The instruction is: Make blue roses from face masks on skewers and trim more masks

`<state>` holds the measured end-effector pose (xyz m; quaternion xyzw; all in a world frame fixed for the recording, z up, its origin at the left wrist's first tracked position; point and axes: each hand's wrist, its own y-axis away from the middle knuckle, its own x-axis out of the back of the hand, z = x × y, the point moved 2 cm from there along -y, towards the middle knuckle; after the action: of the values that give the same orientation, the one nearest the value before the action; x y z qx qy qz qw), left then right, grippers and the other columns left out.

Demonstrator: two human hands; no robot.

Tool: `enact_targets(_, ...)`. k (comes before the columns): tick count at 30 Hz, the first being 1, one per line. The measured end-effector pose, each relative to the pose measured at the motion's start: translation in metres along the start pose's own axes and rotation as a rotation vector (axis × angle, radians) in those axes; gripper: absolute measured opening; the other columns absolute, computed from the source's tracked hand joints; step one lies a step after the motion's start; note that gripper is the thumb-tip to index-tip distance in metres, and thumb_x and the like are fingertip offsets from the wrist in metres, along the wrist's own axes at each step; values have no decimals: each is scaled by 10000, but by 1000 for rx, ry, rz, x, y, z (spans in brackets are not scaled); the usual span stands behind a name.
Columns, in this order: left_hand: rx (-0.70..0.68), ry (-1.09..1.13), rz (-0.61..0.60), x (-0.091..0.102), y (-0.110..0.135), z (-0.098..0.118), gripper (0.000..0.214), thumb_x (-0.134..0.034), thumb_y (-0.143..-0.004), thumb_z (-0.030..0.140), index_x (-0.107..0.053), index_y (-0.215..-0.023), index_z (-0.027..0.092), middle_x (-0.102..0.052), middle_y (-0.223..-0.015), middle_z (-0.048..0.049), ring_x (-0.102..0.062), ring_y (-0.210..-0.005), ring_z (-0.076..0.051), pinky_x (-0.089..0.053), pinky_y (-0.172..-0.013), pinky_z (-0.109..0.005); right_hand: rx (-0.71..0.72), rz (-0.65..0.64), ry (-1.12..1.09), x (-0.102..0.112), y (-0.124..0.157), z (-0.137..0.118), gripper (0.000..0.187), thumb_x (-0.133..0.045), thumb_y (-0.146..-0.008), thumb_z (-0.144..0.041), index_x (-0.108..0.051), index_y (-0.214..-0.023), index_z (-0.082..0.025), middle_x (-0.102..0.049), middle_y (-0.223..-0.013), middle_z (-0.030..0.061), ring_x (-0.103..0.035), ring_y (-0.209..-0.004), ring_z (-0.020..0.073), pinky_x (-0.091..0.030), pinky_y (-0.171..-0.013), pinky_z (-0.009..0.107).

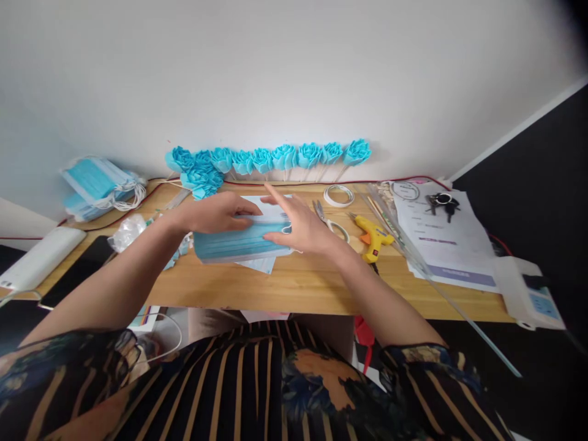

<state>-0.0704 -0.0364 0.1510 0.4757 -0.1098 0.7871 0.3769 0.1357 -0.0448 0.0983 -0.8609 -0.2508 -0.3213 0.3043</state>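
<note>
A blue pleated face mask is held above the middle of the wooden table, its long side facing me. My left hand is closed on its upper edge, the fingers bent over the mask. At the mask's right end is my right hand, its fingers and thumb spread apart. A white ear loop shows beside the right palm. Underneath, a pale sheet pokes out, partly hidden by the mask. Scissors with white handles lie just right of my right hand, and a yellow glue gun lies beyond them.
Several blue flowers on sticks line the wall. A stack of masks sits at the back left, near a phone and a white power bank. White tape, papers and keys lie rightward. Clear strips overhang the front edge.
</note>
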Motion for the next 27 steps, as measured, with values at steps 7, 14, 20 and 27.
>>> enact_targets(7, 91, 140, -47, -3, 13, -29, 335, -578, -828, 404, -763, -1020, 200, -751, -918, -27, -660, -806, -193, -464, -727, -231, -284, -56, -285, -2, 18, 33, 281, -634, -874, -336, -741, -1091, -192, -719, -902, 37, -627, -809, 179, -454, -737, 305)
enact_targets(14, 145, 557, -189, -28, 13, -46, 353, -736, -776, 468, -768, -995, 192, -725, -908, -42, -655, -810, -198, -493, -734, -232, -379, -94, -942, -16, 33, 14, 452, -623, -872, -626, -604, -743, -193, -439, -555, -66, -385, -546, 95, -314, -568, 253)
enact_targets(20, 27, 753, -307, -65, 1, -43, 459, -726, -826, 508, -717, -1120, 155, -726, -997, -71, -639, -840, -194, -506, -726, -235, -561, -41, -1215, -40, 40, 3, 424, -708, -815, -605, -579, -785, -202, -406, -508, -90, -353, -483, 88, -270, -488, 230)
enact_targets(27, 81, 789, -266, -75, 9, -36, 405, -690, -837, 544, -699, -844, 139, -627, -703, -6, -532, -618, -130, -419, -550, -202, -441, -134, -672, -2, 48, 29, 333, -660, -881, -505, -671, -777, -189, -624, -703, -18, -541, -661, 119, -413, -639, 256)
